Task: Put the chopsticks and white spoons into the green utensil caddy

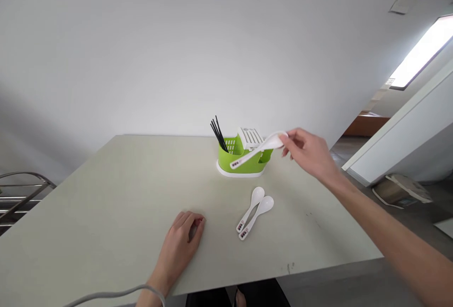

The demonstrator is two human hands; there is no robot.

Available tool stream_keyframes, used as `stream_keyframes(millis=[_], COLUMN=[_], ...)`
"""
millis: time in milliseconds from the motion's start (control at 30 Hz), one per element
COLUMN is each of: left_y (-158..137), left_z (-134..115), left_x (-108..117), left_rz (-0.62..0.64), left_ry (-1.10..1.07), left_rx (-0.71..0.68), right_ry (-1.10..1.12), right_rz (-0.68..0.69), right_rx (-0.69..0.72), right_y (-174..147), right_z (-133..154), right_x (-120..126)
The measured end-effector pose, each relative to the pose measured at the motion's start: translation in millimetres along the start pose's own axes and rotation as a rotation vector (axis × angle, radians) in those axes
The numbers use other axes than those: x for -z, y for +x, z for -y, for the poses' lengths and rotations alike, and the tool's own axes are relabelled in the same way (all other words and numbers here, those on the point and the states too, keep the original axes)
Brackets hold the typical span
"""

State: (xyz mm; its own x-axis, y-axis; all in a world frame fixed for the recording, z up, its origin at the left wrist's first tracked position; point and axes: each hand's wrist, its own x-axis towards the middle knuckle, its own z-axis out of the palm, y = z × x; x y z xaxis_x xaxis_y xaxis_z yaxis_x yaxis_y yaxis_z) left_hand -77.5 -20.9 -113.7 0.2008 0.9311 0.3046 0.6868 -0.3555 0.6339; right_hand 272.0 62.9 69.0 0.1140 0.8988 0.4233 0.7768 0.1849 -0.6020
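Note:
Between the thumb and fingers of my right hand [307, 152] is a white spoon [255, 150], pinched by its bowl end. Its handle slants down to the left, in front of a green utensil holder [240, 167] with a white base and white slotted top. Several black chopsticks [219, 135] lean in the holder's left compartment. Closer to me, two more white spoons, a rear one [257, 195] and a front one [266, 204], lie side by side with handles toward me. My left hand [184, 235] rests on the table left of them, fingers curled closed with nothing visible inside.
The pale table [134, 194] reaches back to a grey-white wall [170, 52]. A grey cable [116, 294] crosses my left wrist. A metal rack [24, 186] stands beyond the left edge. On the floor at right sits a brown bundle or box [399, 191].

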Motion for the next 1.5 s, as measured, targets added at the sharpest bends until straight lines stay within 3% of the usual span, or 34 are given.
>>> stream_keyframes(millis=[100, 200, 400, 633, 867, 1033, 1233, 1367, 1500], left_y=[-0.8, -1.6, -0.8, -0.4, 0.2, 0.2, 1.3, 4.2, 7.2], left_z=[1.0, 1.6, 0.6, -3.4, -5.6, -5.7, -7.6, -8.9, -11.3], left_x=[-0.2, -0.3, -0.8, 1.4, 1.7, 2.1, 4.4, 4.3, 2.6], left_rz=[0.002, 0.005, -0.004, 0.019, 0.017, 0.018, 0.025, 0.02, 0.013], left_ry=[-0.01, -0.016, -0.024, -0.027, -0.017, -0.012, -0.007, 0.015, 0.053], left_rx=[0.003, 0.0, 0.014, 0.035, 0.045, 0.039, 0.069, 0.101, 0.093], right_ry=[-0.215, -0.47, -0.733, -0.699, -0.635, -0.492, -0.264, -0.32, -0.299], right_rz=[-0.12, -0.135, 0.121, 0.357, 0.448, 0.456, 0.488, 0.601, 0.67], right_rx=[0.166, 0.345, 0.557, 0.577, 0.494, 0.451, 0.499, 0.47, 0.228], right_y=[39.8, 69.0, 77.5, 67.8, 79.1, 79.1, 44.4, 12.2, -21.0], right_z=[30.0, 48.8, 62.5, 73.8, 85.8, 75.6, 46.7, 1.2, -63.1], right_x=[-1.0, -12.4, -59.8, -113.1, -138.4, -123.4, -61.3, -29.4, -29.1])
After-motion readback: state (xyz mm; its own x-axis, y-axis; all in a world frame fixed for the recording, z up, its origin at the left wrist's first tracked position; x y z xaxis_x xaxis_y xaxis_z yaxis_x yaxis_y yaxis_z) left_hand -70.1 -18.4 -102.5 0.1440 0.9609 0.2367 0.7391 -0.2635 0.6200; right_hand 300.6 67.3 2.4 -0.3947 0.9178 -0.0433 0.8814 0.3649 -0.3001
